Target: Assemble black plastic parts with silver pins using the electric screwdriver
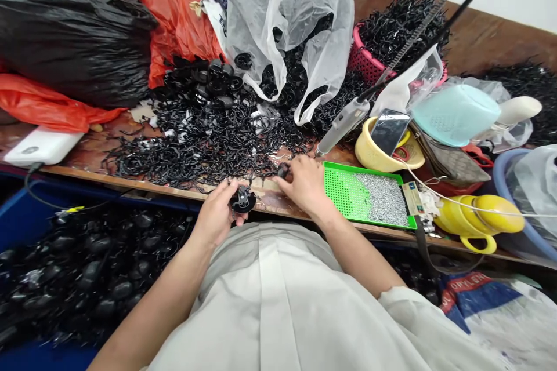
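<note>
Hands work at the near edge of a cluttered wooden bench (pixel 87 171). Left hand (pixel 215 214) is clenched around a round black plastic part (pixel 242 200), held over the lap. Right hand (pixel 307 185), just to its right, pinches a small black piece (pixel 283 171) beside the heap of black clips (pixel 209 139); a green tray (pixel 348 194) lies further right.

The left hand (pixel 216 213) is gripping a black round plastic part (pixel 242 201). Just right of the right hand (pixel 306 184), a bright green perforated tray (pixel 348 192) is showing silvery-grey screws (pixel 384 199); beyond, a yellow bowl (pixel 369 153).
</note>
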Tool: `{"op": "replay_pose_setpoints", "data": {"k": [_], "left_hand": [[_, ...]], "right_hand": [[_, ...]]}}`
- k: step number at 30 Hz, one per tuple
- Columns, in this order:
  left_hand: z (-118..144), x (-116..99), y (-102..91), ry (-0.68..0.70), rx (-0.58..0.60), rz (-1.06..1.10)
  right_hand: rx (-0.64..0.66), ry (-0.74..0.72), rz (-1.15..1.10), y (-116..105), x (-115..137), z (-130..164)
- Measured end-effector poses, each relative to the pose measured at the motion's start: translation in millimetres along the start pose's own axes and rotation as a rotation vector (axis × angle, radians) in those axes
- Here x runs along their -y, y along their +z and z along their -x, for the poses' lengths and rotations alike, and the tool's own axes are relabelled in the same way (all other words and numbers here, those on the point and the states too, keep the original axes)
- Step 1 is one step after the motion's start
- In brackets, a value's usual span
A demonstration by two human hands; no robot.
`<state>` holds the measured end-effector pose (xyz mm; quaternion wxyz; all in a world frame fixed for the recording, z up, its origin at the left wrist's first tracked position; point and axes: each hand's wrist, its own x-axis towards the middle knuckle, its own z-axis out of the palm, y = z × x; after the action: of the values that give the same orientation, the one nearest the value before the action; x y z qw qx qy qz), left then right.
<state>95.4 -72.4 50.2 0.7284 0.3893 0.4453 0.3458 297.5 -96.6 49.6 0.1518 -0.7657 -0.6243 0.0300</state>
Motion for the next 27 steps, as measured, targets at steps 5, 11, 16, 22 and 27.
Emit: {"op": "replay_pose_setpoints", "data": {"k": [5, 11, 16, 22, 27], "left_hand": [[1.2, 1.5, 2.8, -0.091, 0.095, 0.089], [7.1, 5.1, 9.4, -0.043, 0.207, 0.112], [14.4, 4.7, 7.4, 0.004, 0.186, -0.02], [18.3, 5.5, 1.9, 0.128, 0.172, -0.164], [22.5, 9.6, 0.4, 0.31, 0.229, -0.296]], "right_hand": [[0.018, -0.27, -0.294, -40.1, 9.7, 9.8], [0.23, -0.509, -0.349, -39.0, 29.4, 28.3], [0.217, -0.506, -0.309, -28.3, 31.2, 29.2], [0.183, -0.519, -0.556, -26.8, 28.3, 33.6], [-0.063, -0.398, -0.75, -17.4, 24.4, 40.2]]}}
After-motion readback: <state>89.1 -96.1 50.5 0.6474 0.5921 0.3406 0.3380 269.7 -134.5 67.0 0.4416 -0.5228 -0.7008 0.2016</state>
